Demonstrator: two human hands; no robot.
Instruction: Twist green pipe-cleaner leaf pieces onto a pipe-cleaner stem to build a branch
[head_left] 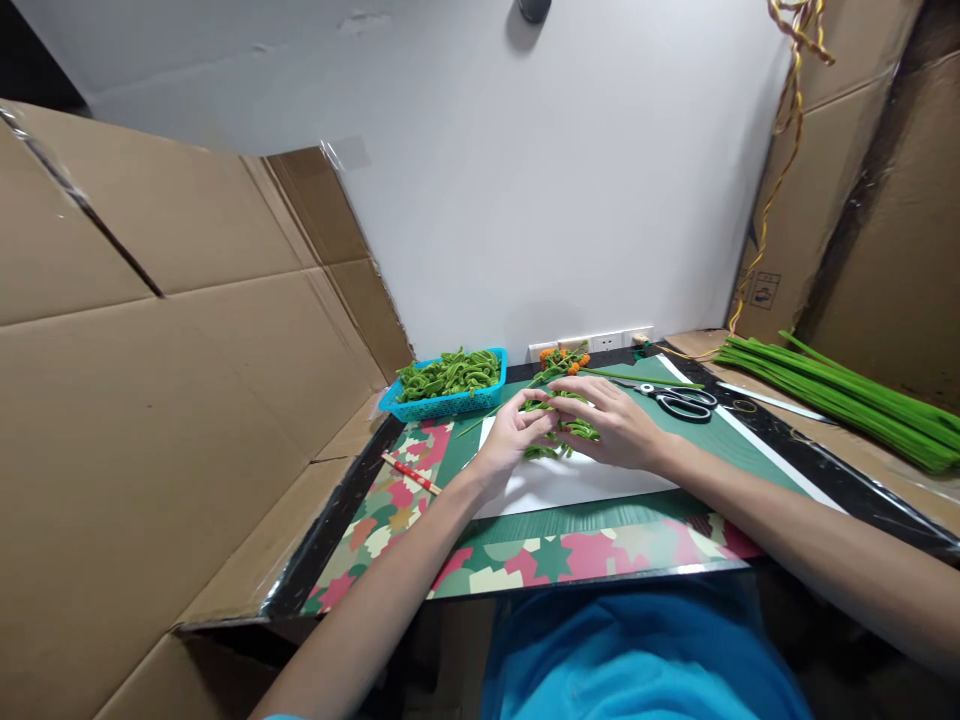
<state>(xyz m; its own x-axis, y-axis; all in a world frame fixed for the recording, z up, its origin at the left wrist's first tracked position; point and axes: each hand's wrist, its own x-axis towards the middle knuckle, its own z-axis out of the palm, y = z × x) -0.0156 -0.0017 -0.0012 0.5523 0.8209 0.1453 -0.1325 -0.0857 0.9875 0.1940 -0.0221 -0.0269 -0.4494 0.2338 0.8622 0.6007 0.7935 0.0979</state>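
Observation:
My left hand (511, 442) and my right hand (621, 424) meet over a white sheet (630, 486) on the table. Their fingers are bent inward and closed about a curled green pipe cleaner (559, 398); the fingers partly hide it. More curled green pipe cleaner pieces (541, 452) lie on the sheet just beneath my hands. Behind my fingertips rests a stem with orange fuzzy blossoms (564, 360). Black-handled scissors (686, 404) lie beyond my right wrist.
A blue basket (442, 404) full of curled green pieces stands back left. A red-banded wooden stick (411, 474) lies left on the patterned green mat (517, 557). Straight green pipe cleaners (847, 400) are bundled at right. Cardboard walls (187, 400) flank the table; a power strip (600, 343) lines the wall.

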